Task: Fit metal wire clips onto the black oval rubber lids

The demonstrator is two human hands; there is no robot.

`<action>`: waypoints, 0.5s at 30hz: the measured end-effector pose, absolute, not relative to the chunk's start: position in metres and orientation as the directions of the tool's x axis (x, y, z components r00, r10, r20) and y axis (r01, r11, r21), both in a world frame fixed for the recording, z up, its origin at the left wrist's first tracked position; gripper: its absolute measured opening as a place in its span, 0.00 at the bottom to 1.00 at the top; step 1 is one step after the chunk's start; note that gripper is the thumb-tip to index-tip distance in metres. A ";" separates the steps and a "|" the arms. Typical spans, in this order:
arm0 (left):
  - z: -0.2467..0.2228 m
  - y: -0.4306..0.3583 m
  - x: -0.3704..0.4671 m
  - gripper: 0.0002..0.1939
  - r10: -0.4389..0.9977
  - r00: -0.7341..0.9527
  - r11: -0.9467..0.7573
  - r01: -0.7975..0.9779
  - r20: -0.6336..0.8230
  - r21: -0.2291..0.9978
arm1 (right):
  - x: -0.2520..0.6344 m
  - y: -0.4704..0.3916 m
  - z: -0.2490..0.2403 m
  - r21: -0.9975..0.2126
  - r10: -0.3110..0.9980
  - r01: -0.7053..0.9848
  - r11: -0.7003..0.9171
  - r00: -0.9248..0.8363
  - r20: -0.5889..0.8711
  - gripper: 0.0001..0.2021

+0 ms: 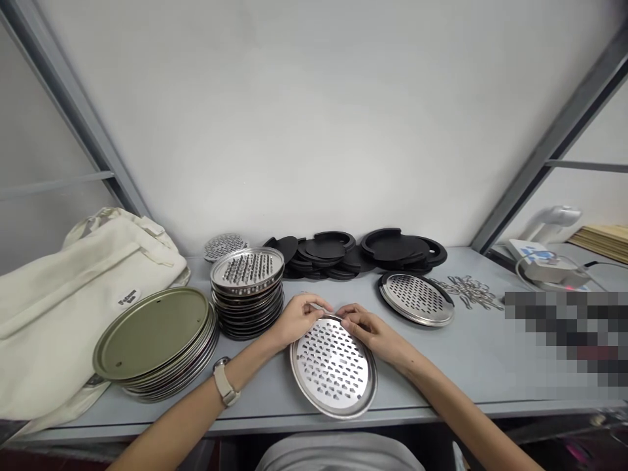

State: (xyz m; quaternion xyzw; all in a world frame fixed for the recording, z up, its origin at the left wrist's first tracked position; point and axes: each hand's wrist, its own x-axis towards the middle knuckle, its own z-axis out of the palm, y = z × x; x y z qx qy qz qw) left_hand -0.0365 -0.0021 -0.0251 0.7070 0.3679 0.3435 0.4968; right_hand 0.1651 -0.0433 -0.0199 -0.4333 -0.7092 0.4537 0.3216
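Note:
A round metal disc with raised grater holes lies near the table's front edge, inside a shallow round rim. My left hand grips the rim's far left part, thumb and fingers close together. On the far right part, my right hand pinches the same rim; its fingertips are near those of my left hand. Left of them stands a tall stack of round plates with a grater disc on top. To the right, another grater disc rests on a black ring.
Green round plates are piled at the left beside a cream bag. Black round parts lie along the wall. Small metal clips are heaped at the right, near a white device with cables.

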 end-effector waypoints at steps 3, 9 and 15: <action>-0.026 -0.001 -0.037 0.11 0.875 0.479 -0.132 0.108 0.064 0.985 | 0.164 -0.044 -0.021 -0.920 0.916 0.325 0.219 -0.393 0.080 0.19; -0.028 0.001 -0.035 0.16 0.864 0.483 -0.263 0.188 0.144 0.946 | 0.166 -0.044 -0.024 -0.884 0.939 0.366 0.291 -0.286 0.190 0.16; -0.028 0.000 -0.034 0.17 0.856 0.458 -0.377 0.237 0.240 0.895 | 0.163 -0.046 -0.019 -0.772 0.923 0.508 0.382 -0.249 0.294 0.14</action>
